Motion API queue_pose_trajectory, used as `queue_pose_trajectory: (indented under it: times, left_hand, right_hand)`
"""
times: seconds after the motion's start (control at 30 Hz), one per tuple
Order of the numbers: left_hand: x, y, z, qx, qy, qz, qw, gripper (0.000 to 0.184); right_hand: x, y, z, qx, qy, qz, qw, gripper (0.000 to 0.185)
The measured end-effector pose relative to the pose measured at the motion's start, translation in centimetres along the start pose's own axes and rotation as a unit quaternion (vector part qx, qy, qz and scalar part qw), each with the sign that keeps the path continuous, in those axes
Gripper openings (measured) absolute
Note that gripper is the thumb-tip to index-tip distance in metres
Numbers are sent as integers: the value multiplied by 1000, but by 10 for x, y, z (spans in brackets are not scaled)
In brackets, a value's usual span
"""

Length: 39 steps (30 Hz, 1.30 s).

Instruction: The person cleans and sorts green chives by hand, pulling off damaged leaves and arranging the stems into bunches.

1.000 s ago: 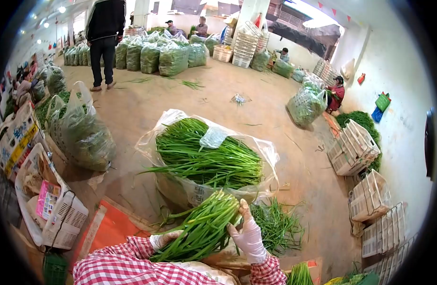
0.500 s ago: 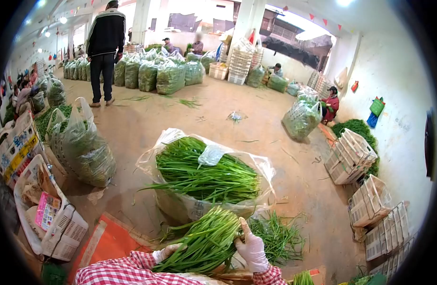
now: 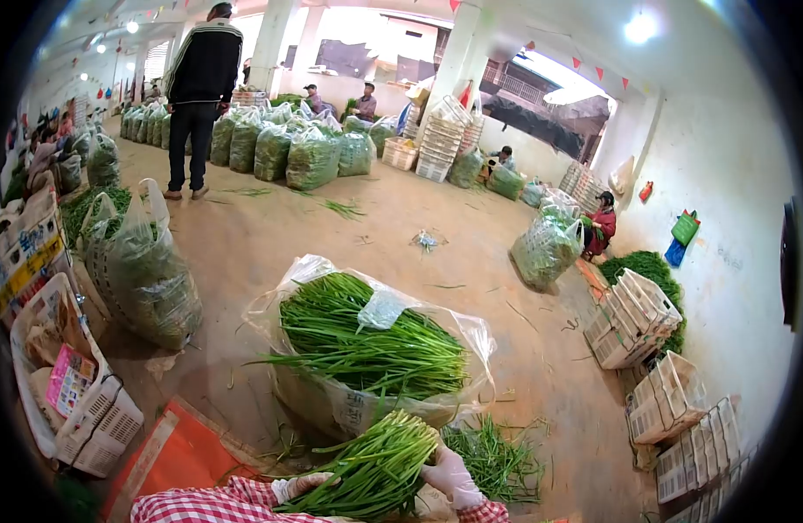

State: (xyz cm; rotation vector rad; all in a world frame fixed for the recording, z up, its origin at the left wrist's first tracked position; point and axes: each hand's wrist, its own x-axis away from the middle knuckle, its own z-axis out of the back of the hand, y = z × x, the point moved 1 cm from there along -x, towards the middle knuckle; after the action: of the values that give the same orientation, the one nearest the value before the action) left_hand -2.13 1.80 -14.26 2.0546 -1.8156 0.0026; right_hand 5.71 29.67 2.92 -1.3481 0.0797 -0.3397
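Observation:
Low in front of me is a large bunch of garlic chives [image 3: 371, 466], its pale cut ends toward the right and the leaves toward the left. My right hand [image 3: 451, 478], in a thin whitish glove, grips it near the cut ends. At the leafy side my left hand [image 3: 304, 485], also gloved, holds the bunch, with its fingertips partly hidden by leaves. Just beyond stands an open clear plastic bag [image 3: 332, 408] packed with more chives [image 3: 375, 340]. A crumpled piece of clear plastic [image 3: 382, 309] lies on top of them.
Loose green trimmings [image 3: 497, 458] lie right of the bunch. A full bag [image 3: 144, 270] and a white crate [image 3: 101, 427] stand at left, near an orange sheet [image 3: 179, 462]. Stacked crates [image 3: 632, 318] line the right wall. A standing person [image 3: 201, 70] and several seated people are farther off.
My right thumb, raised before, has come down against the bunch near its cut ends. Both hands keep hold of the chives. The view has shifted slightly.

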Motion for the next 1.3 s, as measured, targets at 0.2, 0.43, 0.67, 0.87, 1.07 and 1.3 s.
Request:
queue_pose_trajectory:
  times: [0.2,0.43,0.67,0.87,1.07,1.3]
  left_hand:
    - [21,13,-88,-113,42,-19,993,37]
    - [18,10,-65,-87,6,33,996,38]
    - [45,33,-157,-143,39,-33,988,54]
    - [47,10,-39,-99,32,24,994,50]
    - [95,24,-44,-79,93,-5,993,49]
    - [162,31,-44,-66,178,-65,980,47]
  right_hand:
    - [8,-25,-4,466,7,7,885,50]
    - [-2,-18,0,216,-20,-39,975,37]
    - [11,-64,2,464,-12,185,866,17]
    - [7,-75,7,525,-47,289,799,12]
    - [-20,-41,69,575,1,279,769,12]
    - [-11,4,181,663,257,71,700,17]
